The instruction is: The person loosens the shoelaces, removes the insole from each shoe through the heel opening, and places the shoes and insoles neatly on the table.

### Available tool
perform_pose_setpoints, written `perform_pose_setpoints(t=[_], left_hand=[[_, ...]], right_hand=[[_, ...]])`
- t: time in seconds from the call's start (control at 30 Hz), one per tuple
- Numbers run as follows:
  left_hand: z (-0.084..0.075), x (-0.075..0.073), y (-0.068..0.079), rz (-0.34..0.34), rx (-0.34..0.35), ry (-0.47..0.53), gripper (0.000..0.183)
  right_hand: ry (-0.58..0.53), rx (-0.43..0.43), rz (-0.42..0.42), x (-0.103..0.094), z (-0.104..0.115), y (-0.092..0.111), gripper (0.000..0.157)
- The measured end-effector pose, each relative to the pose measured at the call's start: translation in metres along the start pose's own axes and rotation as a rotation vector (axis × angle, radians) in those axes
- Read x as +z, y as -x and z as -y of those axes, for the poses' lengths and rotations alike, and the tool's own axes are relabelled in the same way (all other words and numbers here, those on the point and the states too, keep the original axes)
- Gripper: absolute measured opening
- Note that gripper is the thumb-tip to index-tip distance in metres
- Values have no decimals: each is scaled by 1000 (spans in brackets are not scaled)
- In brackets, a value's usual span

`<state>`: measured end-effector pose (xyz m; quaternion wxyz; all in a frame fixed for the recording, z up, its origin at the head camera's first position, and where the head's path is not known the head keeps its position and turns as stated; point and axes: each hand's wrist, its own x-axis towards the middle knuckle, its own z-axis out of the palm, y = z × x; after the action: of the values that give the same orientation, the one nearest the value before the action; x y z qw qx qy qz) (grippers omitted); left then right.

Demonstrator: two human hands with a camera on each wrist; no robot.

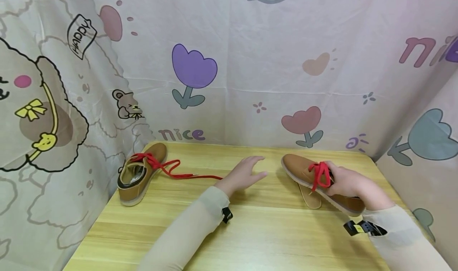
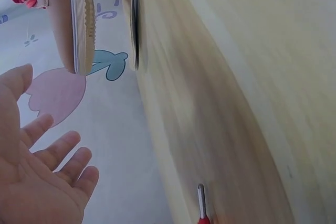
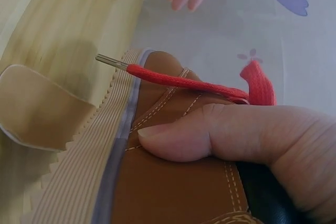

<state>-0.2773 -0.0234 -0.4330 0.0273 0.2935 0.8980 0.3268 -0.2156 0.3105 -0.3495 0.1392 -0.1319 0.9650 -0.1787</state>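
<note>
My right hand [image 1: 345, 180] grips a brown leather shoe [image 1: 297, 165] by its side, thumb [image 3: 178, 137] pressed on the leather. Its red laces [image 1: 319, 174] are looped in a bow, and one metal-tipped end [image 3: 157, 76] sticks out across the side. The shoe is tilted, toe to the left, its ridged sole [image 2: 84, 22] showing. Below it on the table lies a flat tan insole [image 1: 310, 196], partly hidden by the shoe. Mid-table, my left hand [image 1: 244, 173] is held with fingers spread and nothing in them, palm towards the shoe.
At the left end of the wooden table [image 1: 250, 227] stands a second brown shoe [image 1: 137, 183]. Its red laces [image 1: 175, 175] trail untied across the tabletop, running up to behind my left wrist. A printed curtain [image 1: 236, 116] borders the back and sides.
</note>
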Motion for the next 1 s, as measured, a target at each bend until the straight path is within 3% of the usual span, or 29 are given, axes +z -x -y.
perform_pose_setpoints(t=[0.33,0.6,1.0], left_hand=[[1,8,-14,-25,-26,32,71],[-3,17,-28,-44,11,30,80],[-10,23,-31,31,56,-43,89]], right_hand=[[-3,-28,8,3,13,-3,78],[-9,-81,-4,7,21,-4,73],[1,-94,12,13,38,-11,78]])
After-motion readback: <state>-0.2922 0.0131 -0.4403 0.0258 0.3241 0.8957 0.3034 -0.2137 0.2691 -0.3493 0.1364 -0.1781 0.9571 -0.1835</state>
